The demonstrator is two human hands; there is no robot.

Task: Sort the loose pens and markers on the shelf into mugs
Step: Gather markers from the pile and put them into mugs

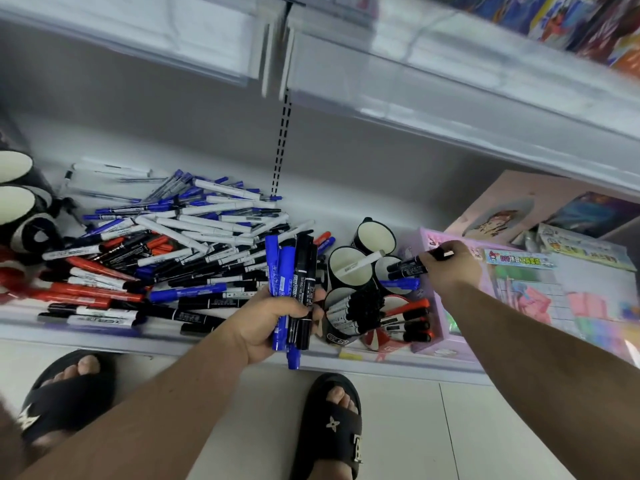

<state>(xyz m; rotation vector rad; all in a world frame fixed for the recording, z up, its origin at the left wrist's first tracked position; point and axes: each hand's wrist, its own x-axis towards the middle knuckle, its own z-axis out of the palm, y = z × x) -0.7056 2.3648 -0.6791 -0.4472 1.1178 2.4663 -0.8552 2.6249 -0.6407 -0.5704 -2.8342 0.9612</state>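
Observation:
A big heap of loose markers and pens, in blue, black, red and white, covers the left half of the low shelf. My left hand grips a bundle of blue and black markers upright at the shelf's front edge. My right hand holds black markers over a mug that has a blue marker in it. Around it stand an empty mug, a mug with one white marker, a mug of black markers and a red mug with red-capped markers.
More mugs stand at the shelf's far left. A pink box and colourful stationery packs lie to the right of the mugs. An upper shelf overhangs the work area. My sandalled feet stand on the tiled floor below.

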